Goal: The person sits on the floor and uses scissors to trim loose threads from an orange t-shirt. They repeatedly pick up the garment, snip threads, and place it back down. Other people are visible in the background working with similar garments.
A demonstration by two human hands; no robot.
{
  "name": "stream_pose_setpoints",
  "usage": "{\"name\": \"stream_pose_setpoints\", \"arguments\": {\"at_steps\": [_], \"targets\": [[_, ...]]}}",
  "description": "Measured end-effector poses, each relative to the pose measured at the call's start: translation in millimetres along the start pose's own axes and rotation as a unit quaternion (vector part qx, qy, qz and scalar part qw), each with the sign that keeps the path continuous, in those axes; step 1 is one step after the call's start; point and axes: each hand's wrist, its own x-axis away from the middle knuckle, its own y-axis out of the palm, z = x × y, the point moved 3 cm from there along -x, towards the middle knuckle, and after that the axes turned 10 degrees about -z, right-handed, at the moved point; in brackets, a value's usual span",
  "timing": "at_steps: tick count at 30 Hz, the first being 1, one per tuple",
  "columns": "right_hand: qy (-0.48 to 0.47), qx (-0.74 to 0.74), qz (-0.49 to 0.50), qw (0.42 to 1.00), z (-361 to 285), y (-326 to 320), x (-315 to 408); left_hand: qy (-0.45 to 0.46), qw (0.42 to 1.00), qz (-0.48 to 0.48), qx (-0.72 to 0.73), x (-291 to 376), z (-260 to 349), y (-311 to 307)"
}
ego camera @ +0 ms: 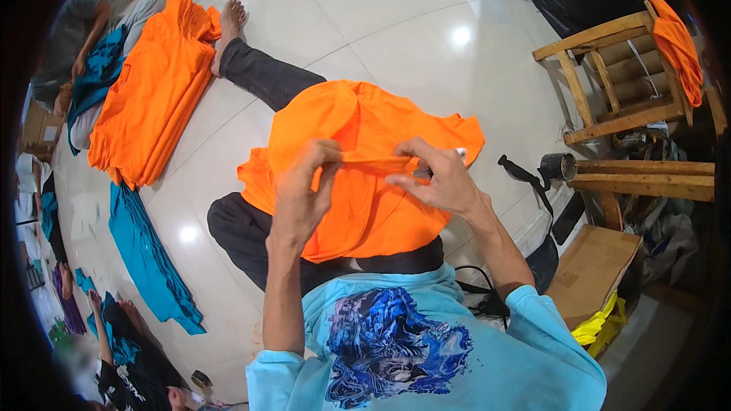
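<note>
An orange fabric garment [365, 211] lies bunched across my lap and bent legs. My left hand [305, 188] pinches a raised fold of it between thumb and fingers. The fold runs taut across to my right hand [445, 180], whose index finger and thumb stand apart around its other end. A small tool [422, 173], dark and metallic, shows under the right palm, mostly hidden by the curled fingers. A pale tip [461, 152] pokes out beyond the knuckles. Slight blur softens both hands.
Left on the tiled floor [228, 137] lie an orange garment stack [154, 91] and folded teal fabric [151, 257]. People sit along the left, one with a teal garment [100, 77]. At right are a wooden frame [605, 68], a cardboard box [594, 268] and a black strap [531, 182].
</note>
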Motion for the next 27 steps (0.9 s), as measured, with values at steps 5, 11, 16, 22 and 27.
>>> {"name": "stream_pose_setpoints", "arguments": {"at_steps": [5, 11, 16, 22, 27], "targets": [[-0.024, 0.092, 0.017, 0.995, 14.1, 19.0, 10.5, -0.077, 0.988, 0.070, -0.117, 31.9, -40.1, -4.9], [0.007, 0.032, 0.033, 0.999, 22.4, 47.5, 24.1, -0.127, 0.978, 0.129, -0.108, 66.3, -59.5, 34.5], [0.178, -0.135, 0.055, 0.973, 21.5, 31.7, 24.9, -0.199, 0.958, 0.204, 0.014, 75.3, -28.9, 41.1], [0.183, -0.547, -0.008, 0.817, 6.9, 41.8, 21.1, -0.291, 0.675, 0.110, 0.669, 60.6, -2.6, 77.0], [0.218, -0.376, 0.015, 0.901, 4.1, 83.3, 39.8, -0.284, 0.644, 0.202, 0.681, 42.2, -17.9, 96.8]]}}
